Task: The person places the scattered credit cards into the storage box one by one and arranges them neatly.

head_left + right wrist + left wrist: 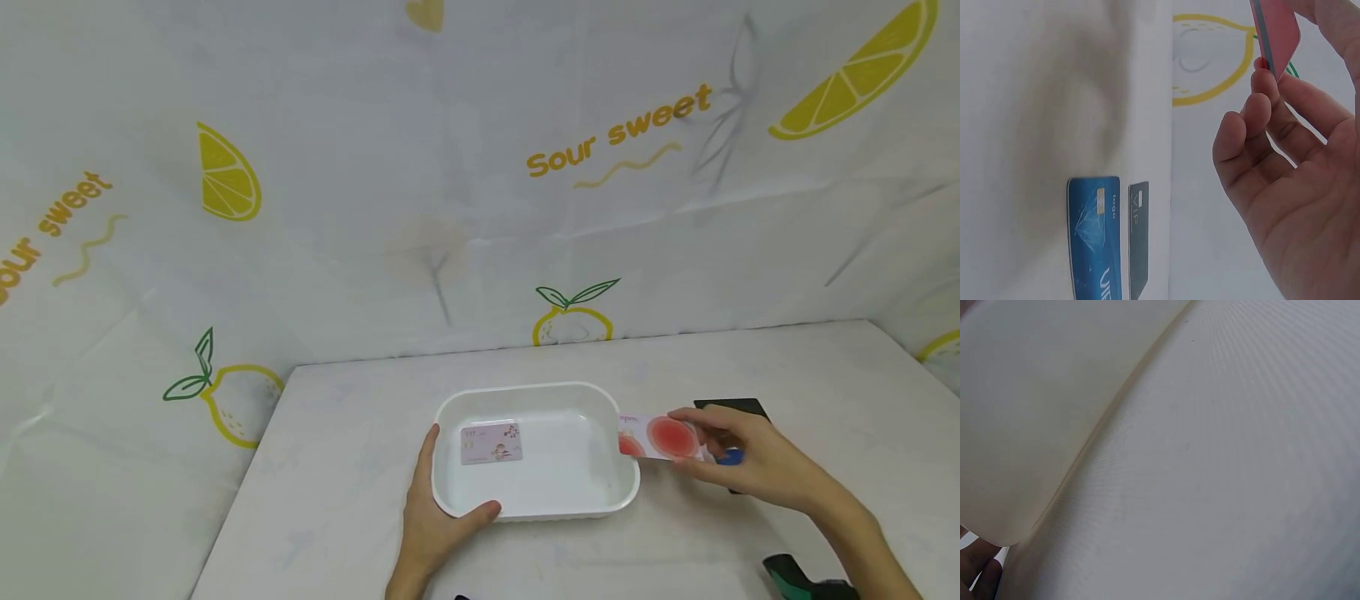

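Note:
A white rectangular tray point(555, 500) stands on the table, with a pale pink VIP card point(491, 443) lying flat on its floor at the left. My left hand point(442, 517) grips the tray's near left corner, thumb at the front wall and a finger up the left side. In the left wrist view, fingertips point(982, 569) show under the tray's edge. Beside the tray's right rim, my right hand point(750, 454) pinches a pink card with red circles point(667, 437). In the right wrist view that card point(1277, 34) shows its back, with a dark stripe.
Below my right hand lie a blue VIP card point(1094, 237) and a dark green VIP card point(1139, 237), side by side on the table. A black and green object point(810, 583) sits at the lower right. Behind the table point(330, 467) hangs a lemon-print cloth point(480, 183).

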The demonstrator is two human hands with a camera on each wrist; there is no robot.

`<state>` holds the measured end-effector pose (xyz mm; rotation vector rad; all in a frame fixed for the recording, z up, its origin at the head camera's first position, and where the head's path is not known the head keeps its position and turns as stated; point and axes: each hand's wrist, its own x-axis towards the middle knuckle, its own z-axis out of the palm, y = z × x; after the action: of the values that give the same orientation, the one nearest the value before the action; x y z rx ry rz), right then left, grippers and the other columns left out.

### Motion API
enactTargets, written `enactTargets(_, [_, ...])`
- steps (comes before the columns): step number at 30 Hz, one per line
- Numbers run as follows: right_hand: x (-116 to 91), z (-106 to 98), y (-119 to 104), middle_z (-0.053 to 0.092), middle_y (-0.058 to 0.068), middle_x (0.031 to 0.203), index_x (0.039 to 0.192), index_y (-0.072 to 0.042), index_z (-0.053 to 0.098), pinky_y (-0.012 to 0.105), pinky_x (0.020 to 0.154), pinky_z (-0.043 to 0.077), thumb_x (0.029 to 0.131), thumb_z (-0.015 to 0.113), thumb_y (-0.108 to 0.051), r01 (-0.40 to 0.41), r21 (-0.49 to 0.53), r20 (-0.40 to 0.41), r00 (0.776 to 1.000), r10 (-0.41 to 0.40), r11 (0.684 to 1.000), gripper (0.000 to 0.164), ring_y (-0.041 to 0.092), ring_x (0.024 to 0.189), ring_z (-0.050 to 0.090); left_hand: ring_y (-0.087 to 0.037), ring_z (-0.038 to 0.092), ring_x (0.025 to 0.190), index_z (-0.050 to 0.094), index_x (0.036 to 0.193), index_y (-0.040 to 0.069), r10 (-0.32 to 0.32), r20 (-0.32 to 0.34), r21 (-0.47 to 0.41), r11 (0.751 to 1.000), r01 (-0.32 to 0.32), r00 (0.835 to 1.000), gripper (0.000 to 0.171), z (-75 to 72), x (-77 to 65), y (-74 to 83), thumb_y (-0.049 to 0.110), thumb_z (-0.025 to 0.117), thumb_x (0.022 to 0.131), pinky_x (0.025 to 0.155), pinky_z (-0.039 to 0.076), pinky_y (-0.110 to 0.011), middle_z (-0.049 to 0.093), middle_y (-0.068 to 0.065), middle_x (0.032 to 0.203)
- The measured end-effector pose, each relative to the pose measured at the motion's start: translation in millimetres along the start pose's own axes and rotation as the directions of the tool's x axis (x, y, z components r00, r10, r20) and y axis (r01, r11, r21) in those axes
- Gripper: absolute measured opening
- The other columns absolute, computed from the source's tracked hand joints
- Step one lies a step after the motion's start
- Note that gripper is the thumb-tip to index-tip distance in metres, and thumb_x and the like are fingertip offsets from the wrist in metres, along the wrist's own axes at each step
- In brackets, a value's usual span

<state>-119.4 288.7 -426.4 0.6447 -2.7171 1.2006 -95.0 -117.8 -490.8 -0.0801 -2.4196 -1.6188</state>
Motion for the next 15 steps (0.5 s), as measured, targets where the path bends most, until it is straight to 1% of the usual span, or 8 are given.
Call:
enactTargets(5, [4, 6, 0, 0.054, -0.007, 0.082, 0.123, -0.007, 0.069, 0.023, 0.054, 0.04, 0.074, 0.09, -0.008, 0.034, 0.02, -0.003, 0.999, -0.034, 0.999, 0.053, 0.004, 0.072, 0.055, -0.019, 0.06, 0.113, 0.03, 0.161, 0.029, -0.005, -0.003, 0.007, 1.0, 0.005, 1.0, 0.125, 0.0, -0.2, 0.2, 0.038, 0.096, 0.056, 0.087, 0.049, -0.028, 0.056, -0.008, 0.149])
enactTargets(11, [8, 10, -2, 0.053, -0.01, 0.08, 0.121, -0.008, 0.07, 0.023, 0.058, 0.043, 0.071, 0.092, -0.009, 0.084, -0.005, -0.024, 0.996, -0.084, 0.996, 0.054, 0.004, 0.073, 0.053, -0.018, 0.06, 0.114, 0.031, 0.161, 0.03, -0.02, -0.007, 0.007, 1.0, 0.021, 1.0, 0.125, 0.3, -0.2, 0.8, 0.038, 0.097, 0.055, 0.088, 0.049, -0.027, 0.056, -0.007, 0.149])
enactTargets(15, [12, 12, -7, 0.054, -0.012, 0.081, 0.121, -0.011, 0.071, 0.02, 0.062, 0.045, 0.071, 0.092, -0.011, 0.11, -0.017, -0.026, 0.994, -0.11, 0.994, 0.053, 0.004, 0.076, 0.051, -0.018, 0.06, 0.114, 0.031, 0.161, 0.029, -0.016, -0.01, 0.011, 1.0, 0.016, 1.0, 0.125, 0.4, 0.1, 0.5, 0.037, 0.097, 0.055, 0.088, 0.049, -0.027, 0.056, -0.007, 0.149])
